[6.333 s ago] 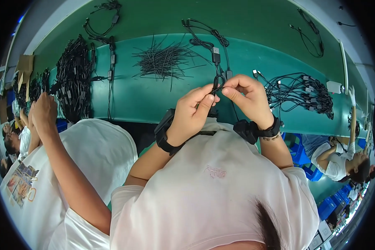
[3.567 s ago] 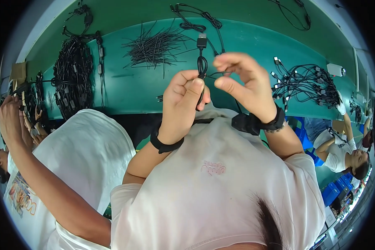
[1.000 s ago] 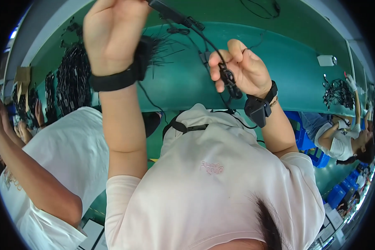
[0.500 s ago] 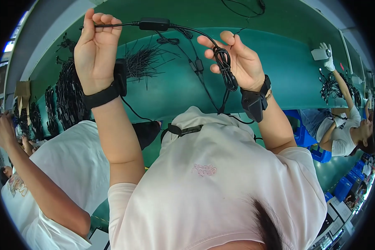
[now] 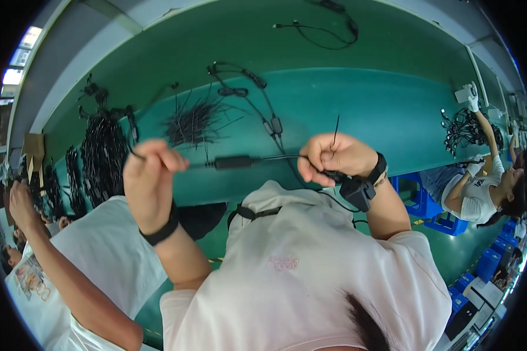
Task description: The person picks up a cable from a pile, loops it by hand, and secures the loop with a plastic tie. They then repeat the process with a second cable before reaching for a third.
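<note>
My left hand (image 5: pixel 149 187), slightly smeared by motion, is closed on one end of a black cable. From there the cable runs nearly level to an inline black box (image 5: pixel 233 162) hanging between my hands above the table edge. My right hand (image 5: pixel 342 153) is closed round the cable's other side; its coiled part is mostly hidden by the fingers. A thin black tie (image 5: pixel 336 130) sticks up from between the right thumb and fingers. Black straps sit on both wrists, with a black device (image 5: pixel 357 193) at the right one.
On the green table (image 5: pixel 369 117) lie loose black ties (image 5: pixel 193 121), cables with inline boxes (image 5: pixel 272 125) and a large cable heap (image 5: pixel 102 158) at left. Another cable (image 5: pixel 333 44) lies at the back. A co-worker's arm (image 5: pixel 70 272) is close on my left; another person (image 5: pixel 480 190) sits at right.
Both hands have come down and nearer to me with the cable. The right fingers have closed over the coil, which dangled in plain view before. The tie now stands upright.
</note>
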Demonstrator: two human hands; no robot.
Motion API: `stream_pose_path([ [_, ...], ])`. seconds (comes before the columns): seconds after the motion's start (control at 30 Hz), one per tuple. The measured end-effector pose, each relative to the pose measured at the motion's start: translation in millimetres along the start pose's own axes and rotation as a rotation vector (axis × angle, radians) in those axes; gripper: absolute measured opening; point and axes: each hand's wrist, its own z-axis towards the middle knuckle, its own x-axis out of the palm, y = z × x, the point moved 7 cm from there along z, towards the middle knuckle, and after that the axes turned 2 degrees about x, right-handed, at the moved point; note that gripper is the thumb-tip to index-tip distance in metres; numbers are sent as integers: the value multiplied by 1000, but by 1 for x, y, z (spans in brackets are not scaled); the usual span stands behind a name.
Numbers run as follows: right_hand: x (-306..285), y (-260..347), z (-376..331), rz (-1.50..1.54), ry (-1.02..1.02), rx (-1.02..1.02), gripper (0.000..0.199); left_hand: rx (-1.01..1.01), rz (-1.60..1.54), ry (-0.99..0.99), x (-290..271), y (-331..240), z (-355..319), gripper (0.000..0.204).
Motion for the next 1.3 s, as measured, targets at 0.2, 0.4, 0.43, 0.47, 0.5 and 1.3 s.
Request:
stream_pose_path([
  [0.2, -9, -9, -14, -148, -65, 157, 15, -66, 36, -63, -1, 19, -25, 24],
  [0.4, -5, -23, -7, -251, -84, 300, 12, -47, 23, -87, -9, 13, -29, 23],
  [0.43, -4, -24, -5, -257, -84, 300, 12, -41, 20, -85, -9, 13, -28, 23],
  [0.47, -2, -26, -5, -280, -64, 323, 12, -48, 25, -108, -10, 15, -27, 23],
  [0.5, 0, -28, -4, -302, -44, 346, 12, -56, 29, -131, -12, 16, -26, 23],
  [1.3, -83, -50, -49, -868, -860, 279, 10, 109, 799, -58, 9, 145, 133, 37],
])
